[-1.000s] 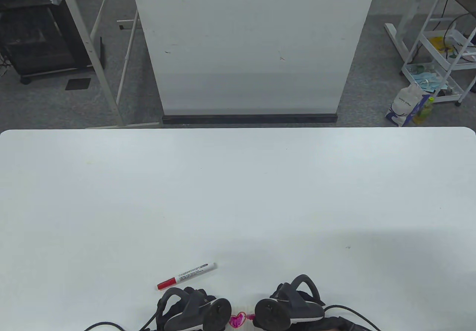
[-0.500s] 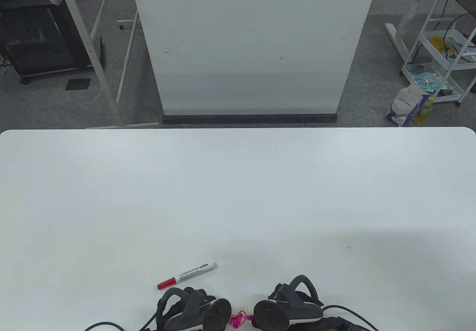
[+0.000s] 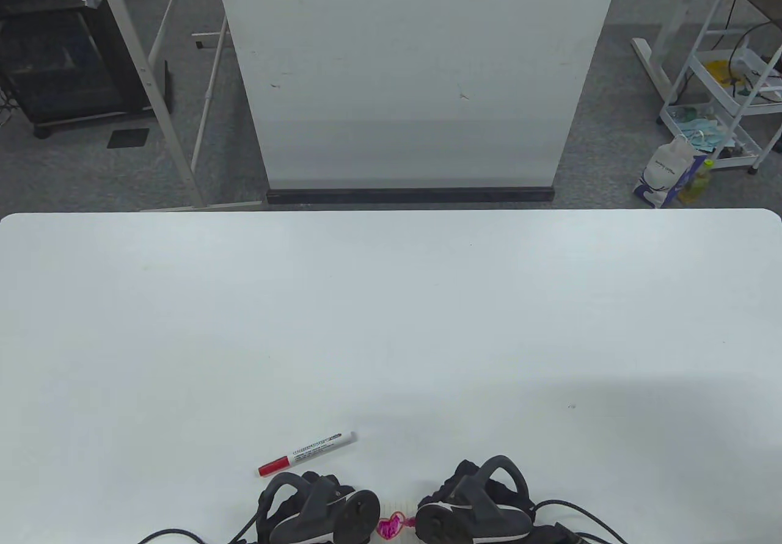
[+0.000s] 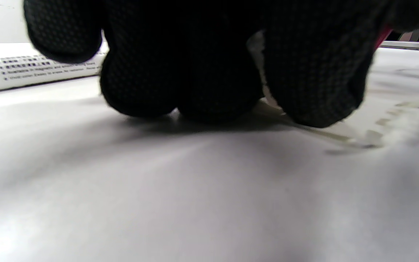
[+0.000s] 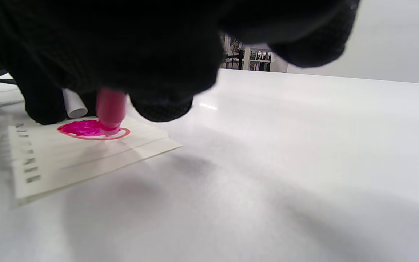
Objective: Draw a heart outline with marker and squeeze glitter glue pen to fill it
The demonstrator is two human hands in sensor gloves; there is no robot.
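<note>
Heart point(image 3: 391, 527) outlined; glitter fill partly done.
Right hand point(image 3: 473, 507) clamps glitter glue pen point(image 5: 110, 109) on heart; left hand point(image 3: 317, 507) fingers curled beside it; bare patches remain.

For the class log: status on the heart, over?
Right hand grips glitter pen, tip on heart, part filled. Left hand rests on paper. Marker clear.

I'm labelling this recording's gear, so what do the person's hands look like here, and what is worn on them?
Both the left hand and the right hand wear black knit gloves with a dotted weave. A dark grey tracker with a ring-shaped loop and round disc end sits on the back of each. Black cables trail from both toward the near table edge.
</note>
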